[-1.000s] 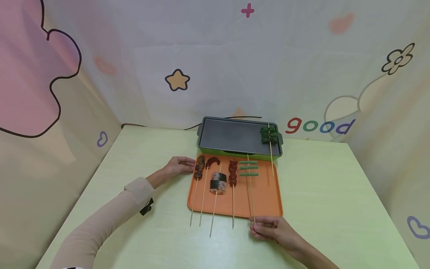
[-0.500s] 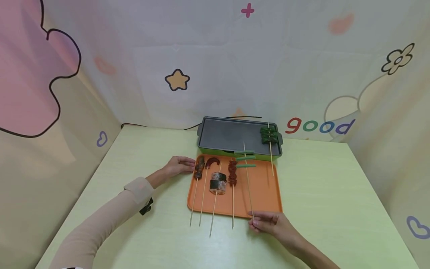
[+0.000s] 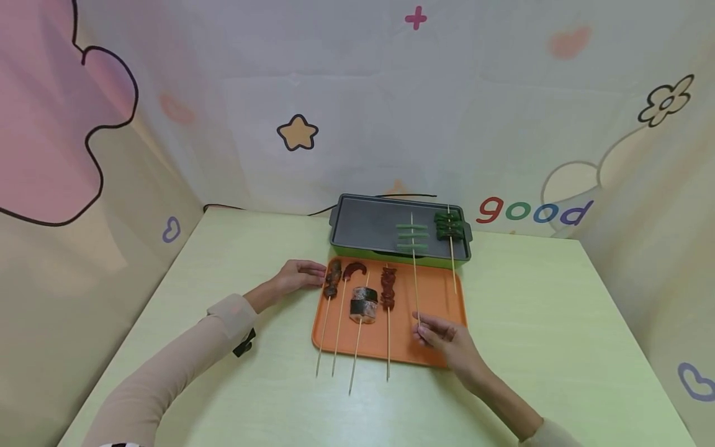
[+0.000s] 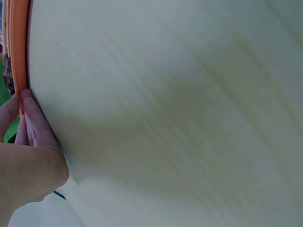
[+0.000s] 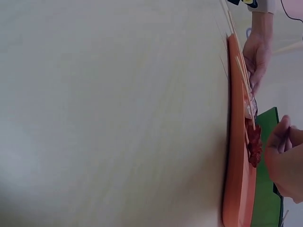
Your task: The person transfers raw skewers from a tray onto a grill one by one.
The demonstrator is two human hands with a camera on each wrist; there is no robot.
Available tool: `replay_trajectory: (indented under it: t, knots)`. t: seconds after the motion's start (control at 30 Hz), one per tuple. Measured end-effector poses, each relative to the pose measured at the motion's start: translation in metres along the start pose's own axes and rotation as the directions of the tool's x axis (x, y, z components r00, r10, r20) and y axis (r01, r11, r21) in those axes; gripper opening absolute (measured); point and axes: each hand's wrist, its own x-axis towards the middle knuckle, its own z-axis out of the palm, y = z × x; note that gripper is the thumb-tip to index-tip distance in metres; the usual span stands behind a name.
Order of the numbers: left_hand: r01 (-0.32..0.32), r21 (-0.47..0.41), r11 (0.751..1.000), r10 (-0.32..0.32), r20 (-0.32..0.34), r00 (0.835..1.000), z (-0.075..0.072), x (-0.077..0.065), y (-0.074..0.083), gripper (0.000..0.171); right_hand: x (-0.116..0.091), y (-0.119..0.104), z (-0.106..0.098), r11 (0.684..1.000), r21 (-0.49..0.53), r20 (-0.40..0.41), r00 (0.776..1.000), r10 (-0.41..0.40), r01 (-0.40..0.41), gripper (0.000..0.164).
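Note:
My right hand (image 3: 449,341) pinches the lower stick of a skewer of green bean-like pieces (image 3: 412,236). Its green end overlaps the dark plate of a grill pan (image 3: 368,220). A skewer of folded dark green leaves (image 3: 449,226) lies at the pan's right end, its stick jutting over the front. At the left rim of the orange tray (image 3: 438,288), my left hand (image 3: 296,276) holds the edge. Thumb and fingers sit on either side of that rim (image 4: 20,47) in the left wrist view. In the right wrist view, the right hand (image 5: 286,161) appears beside the tray, its fingertips together.
On the tray lie a brown meat skewer (image 3: 332,279), a curled dark red tentacle skewer (image 3: 354,270), a black-and-white roll skewer (image 3: 363,305) and a red meat skewer (image 3: 388,288). Their sticks project past the tray's front edge. A printed curtain (image 3: 357,124) stands behind the table.
My right hand has moved up and away from the tray's front edge, carrying the green bean-like skewer from above the tray to over the pan. The left hand stays at the rim.

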Motion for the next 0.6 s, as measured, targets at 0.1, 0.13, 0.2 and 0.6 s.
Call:
replay_trajectory:
  t: [0.1, 0.13, 0.2, 0.6]
  knots:
    - [0.001, -0.001, 1.000, -0.001, -0.002, 1.000, 0.000, 0.000, 0.001, 0.043, 0.010, -0.002, 0.002, 1.000, -0.008, -0.062, 0.998, -0.016, 0.016, 0.042]
    - [0.000, 0.002, 1.000, 0.000, -0.001, 1.000, -0.001, 0.000, 0.001, 0.043, 0.014, -0.002, 0.003, 1.000, -0.004, -0.080, 0.997, -0.023, 0.022, 0.041]
    - [0.002, 0.007, 1.000, -0.002, -0.001, 1.000, -0.001, 0.000, 0.001, 0.042, 0.020, -0.003, 0.004, 1.000, 0.006, -0.108, 0.994, -0.024, 0.024, 0.040]
    - [0.006, 0.018, 1.000, -0.006, -0.010, 1.000, 0.000, -0.001, -0.001, 0.042, 0.045, -0.009, 0.010, 0.996, 0.086, -0.208, 0.978, 0.028, -0.011, 0.040]
